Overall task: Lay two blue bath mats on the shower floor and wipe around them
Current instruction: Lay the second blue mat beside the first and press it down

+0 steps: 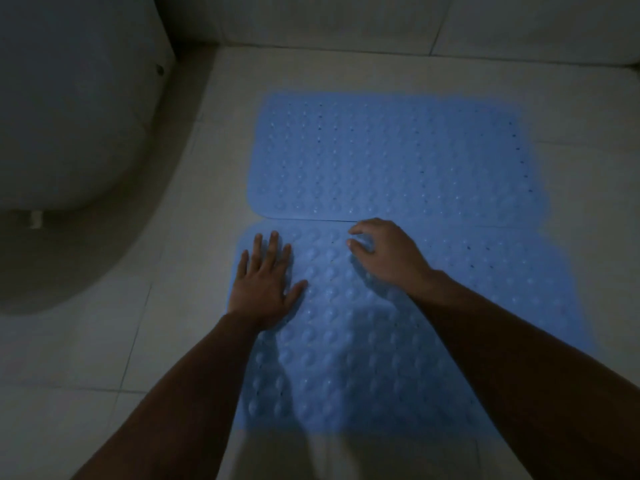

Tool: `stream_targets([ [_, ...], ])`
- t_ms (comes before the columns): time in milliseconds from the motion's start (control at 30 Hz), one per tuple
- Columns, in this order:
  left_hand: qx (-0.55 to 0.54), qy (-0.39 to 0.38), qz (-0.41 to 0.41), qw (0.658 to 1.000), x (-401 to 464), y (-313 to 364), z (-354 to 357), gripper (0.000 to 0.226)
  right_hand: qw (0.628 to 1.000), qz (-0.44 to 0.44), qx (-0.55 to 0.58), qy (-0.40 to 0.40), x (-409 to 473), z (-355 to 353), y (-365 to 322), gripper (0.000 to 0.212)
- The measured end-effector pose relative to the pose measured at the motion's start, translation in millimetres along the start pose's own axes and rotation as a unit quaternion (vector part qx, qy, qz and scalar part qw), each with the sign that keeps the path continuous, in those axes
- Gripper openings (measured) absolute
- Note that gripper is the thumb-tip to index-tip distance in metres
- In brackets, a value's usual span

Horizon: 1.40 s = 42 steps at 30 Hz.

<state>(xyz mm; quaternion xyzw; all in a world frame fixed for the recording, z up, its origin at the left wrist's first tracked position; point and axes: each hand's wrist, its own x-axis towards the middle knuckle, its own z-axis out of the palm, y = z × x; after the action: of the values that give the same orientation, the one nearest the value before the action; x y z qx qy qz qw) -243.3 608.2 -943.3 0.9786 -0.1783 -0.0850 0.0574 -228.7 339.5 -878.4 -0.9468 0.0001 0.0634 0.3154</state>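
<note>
Both forearms reach down from the bottom of the view toward the near mat point(346, 341), a blue studded sheet lying flat on the tiled shower floor point(104, 358); the left hand point(265, 282) lies spread, palm down, fingers straight, pressing the mat close to its far left corner; the right hand point(384, 252) rests on the same mat near its far edge, fingers loosely curled with the tips touching the bumps, pinching nothing that I can make out. Beyond it the far mat point(391, 157) lies flat too, its near edge meeting the near mat's far edge along a thin seam, touching or all but touching; a white toilet point(65, 116) stands just to the left of both.

Both mats look laid, and the step in hand seems to be seating the near one; to do it well, press flat-palmed from the middle outward so the underside grips the tile and no ripple stays trapped; work along the seam so the edges sit flush without overlapping; check the corners last. Wiping around them has not begun, and no cloth is in view.
</note>
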Motion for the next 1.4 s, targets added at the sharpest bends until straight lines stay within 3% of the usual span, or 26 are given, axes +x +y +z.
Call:
stream_targets([
  [100,-0.008,-0.023,0.014,1.0,-12.5,-7.5,16.4,0.094,1.0,-0.004,0.011,-0.012,0.0,19.9,-10.6,0.047],
  [333,0.01,0.017,0.004,1.0,-18.8,-3.5,23.0,0.09,1.0,0.002,0.02,0.009,7.1,39.6,-13.4,0.034],
  [600,-0.005,0.013,-0.007,1.0,-19.8,-3.7,23.0,0.104,0.999,-0.025,0.028,-0.005,6.4,50.2,-8.5,0.018],
  [1067,-0.013,0.007,-0.024,1.0,-19.0,-2.9,23.2,0.106,0.998,-0.047,0.021,0.037,-9.6,39.0,2.3,0.016],
  [1300,-0.054,-0.023,-0.054,0.997,-7.6,1.4,0.2,0.089,0.999,-0.018,-0.027,-0.028,1.9,28.5,-15.2,0.021],
  [1400,-0.078,-0.05,-0.07,0.993,7.9,-12.2,-32.8,0.058,0.996,0.023,-0.056,-0.071,24.6,24.2,-44.2,0.019],
])
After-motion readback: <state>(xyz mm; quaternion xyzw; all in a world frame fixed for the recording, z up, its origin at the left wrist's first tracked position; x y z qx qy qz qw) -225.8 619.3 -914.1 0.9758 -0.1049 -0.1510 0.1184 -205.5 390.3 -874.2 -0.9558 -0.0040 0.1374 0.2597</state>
